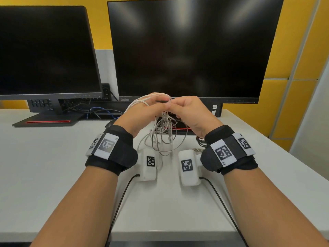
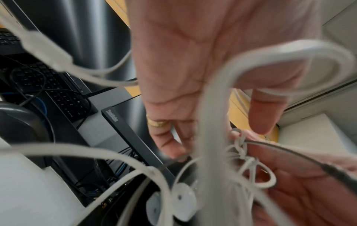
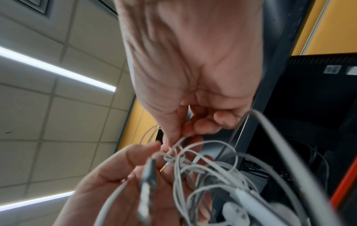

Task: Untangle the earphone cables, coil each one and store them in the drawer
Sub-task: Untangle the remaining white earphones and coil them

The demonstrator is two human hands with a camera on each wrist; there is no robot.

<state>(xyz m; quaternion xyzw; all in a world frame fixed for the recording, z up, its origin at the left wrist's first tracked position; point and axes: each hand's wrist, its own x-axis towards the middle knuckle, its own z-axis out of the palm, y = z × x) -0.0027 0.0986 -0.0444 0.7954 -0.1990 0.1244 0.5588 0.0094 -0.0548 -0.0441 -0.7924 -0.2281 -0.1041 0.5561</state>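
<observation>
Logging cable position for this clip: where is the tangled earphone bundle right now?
In the head view the earphone bundle hangs above the desk at centre, pinched from above by the left hand and right hand, before the right-hand monitor.

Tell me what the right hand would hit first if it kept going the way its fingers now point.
Probably the left hand: the right hand points left at it, both pinching the tangled white earphone cables. Depth unclear.

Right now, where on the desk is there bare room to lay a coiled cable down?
Bare desk lies left of the left hand, in front of the left monitor's base, and again right of the right hand toward the edge. It is crowded between the wrists, where the tangled cables hang.
</observation>
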